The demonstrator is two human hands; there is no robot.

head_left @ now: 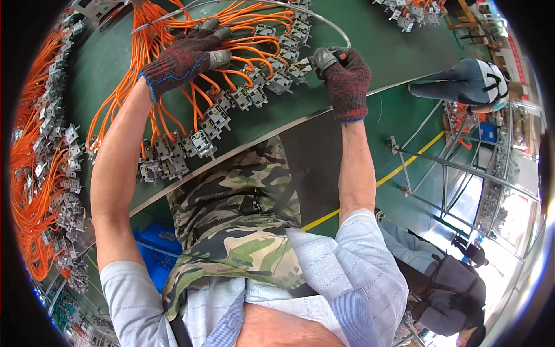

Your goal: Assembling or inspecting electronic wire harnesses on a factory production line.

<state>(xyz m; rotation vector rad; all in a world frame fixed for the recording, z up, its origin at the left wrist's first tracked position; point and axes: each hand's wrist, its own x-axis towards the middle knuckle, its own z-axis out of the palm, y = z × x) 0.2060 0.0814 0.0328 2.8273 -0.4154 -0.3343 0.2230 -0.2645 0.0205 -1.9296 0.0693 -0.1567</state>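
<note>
Item: left hand (pixel 188 58), gloved, upper left of centre. It is laid palm down across the bundle of orange cables (pixel 150 43); the thumb is held apart from the fingers. Whether a cable is pinched underneath cannot be told.

Item: right hand (pixel 348 84), gloved, upper centre-right, over the table (pixel 399 49). Its fingers are curled closed, and a pale cord (pixel 330 25), arched along the top edge of the frame, appears to be grasped.

Item: metal connectors (pixel 218 118), grey, attached to the orange cables and fanned in a curve from upper centre to centre-left; the lower ones are set near the table edge.

Risks, as judged: connectors could be pulled over the edge if the bundle is dragged; cables could be tangled if the cord is snagged among them; the cord could be lost if the right grip is loosened.
</note>
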